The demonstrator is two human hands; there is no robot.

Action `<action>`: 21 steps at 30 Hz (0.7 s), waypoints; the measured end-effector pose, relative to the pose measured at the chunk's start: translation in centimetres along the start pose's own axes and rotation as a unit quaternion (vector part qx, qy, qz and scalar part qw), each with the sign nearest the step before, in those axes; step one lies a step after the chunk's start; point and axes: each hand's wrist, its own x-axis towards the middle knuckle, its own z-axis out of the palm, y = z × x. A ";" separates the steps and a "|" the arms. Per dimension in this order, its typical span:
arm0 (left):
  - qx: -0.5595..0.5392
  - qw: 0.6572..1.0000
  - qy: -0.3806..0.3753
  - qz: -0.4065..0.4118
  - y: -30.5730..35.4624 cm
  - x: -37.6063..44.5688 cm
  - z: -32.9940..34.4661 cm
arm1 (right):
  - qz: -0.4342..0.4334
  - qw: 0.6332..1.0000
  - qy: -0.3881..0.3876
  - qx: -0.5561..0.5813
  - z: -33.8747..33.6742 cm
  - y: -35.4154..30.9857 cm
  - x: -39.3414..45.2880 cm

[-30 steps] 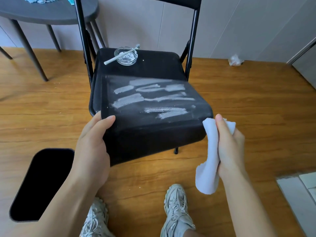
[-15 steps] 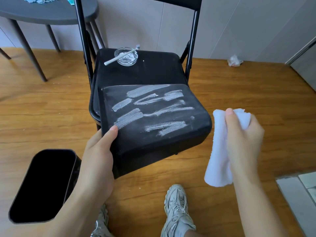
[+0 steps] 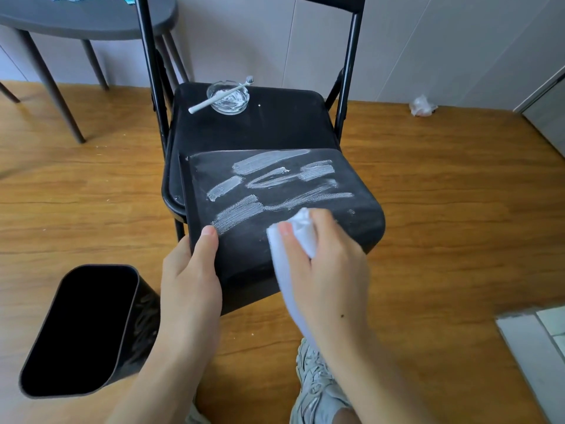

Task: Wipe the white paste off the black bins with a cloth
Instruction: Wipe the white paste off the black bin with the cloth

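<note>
Centre of the frame: black bin [image 3: 360, 221] tipped on its side, leaning against the front edge of a black folding chair [image 3: 275, 127], broad flat face turned up. Across that face, several streaks of white paste [image 3: 269, 182], brushed side to side, thickest in the upper and left parts.

Lower centre: left hand [image 3: 191, 276] gripping the bin's near left corner, thumb lying on the top face just beside the lowest streak, remaining fingers wrapped out of sight round the edge.

Just right of it: right hand [image 3: 324, 270] bunched round a white cloth [image 3: 301, 228], thumb and fingers curled to hold the wad, pressing it onto the bin's face at the lower right end of the streaks. Loose tail of cloth hanging down below the palm.

Lower left of the frame: second black bin [image 3: 128, 328] standing on the wooden floor [image 3: 443, 209], open mouth up, well apart from the first, faint pale smears on its near side.

Upper centre, on the chair seat behind the tipped bin: small glass dish [image 3: 227, 97] with a white toothbrush [image 3: 214, 97] resting across it.

Upper left: dark round table [image 3: 91, 22] with slanted legs. Upper right, by the wall: crumpled clear wrapper [image 3: 423, 106] on the floor. Bottom centre: pale sneaker [image 3: 318, 384].
</note>
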 end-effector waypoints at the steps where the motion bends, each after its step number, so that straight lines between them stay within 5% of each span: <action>1: 0.003 1.000 -0.001 0.005 0.0 0.0 -0.1 | -0.012 1.000 -0.007 -0.011 0.3 0.0 -0.2; 3: 0.012 1.000 -0.001 0.013 0.0 0.1 -0.2 | -0.022 0.999 -0.001 -0.047 0.0 0.7 0.3; 7: 0.032 0.999 -0.009 0.032 -0.3 0.1 -0.4 | 0.126 0.990 0.046 -0.052 -2.5 5.0 2.8; 11: 0.061 0.996 -0.018 0.061 -0.7 0.0 -0.1 | 0.165 0.983 0.070 -0.038 -3.3 6.2 3.0; 13: 0.062 0.996 -0.009 0.068 -1.0 -0.2 0.1 | 0.152 0.987 0.045 -0.002 -1.9 3.7 1.8; 17: 0.035 0.998 0.010 0.050 -1.5 0.0 0.2 | -0.054 0.998 0.014 -0.027 1.2 -1.2 -0.8; 21: 0.048 0.998 0.010 0.040 -1.4 0.1 -0.2 | -0.004 0.996 0.049 -0.074 0.0 1.8 1.1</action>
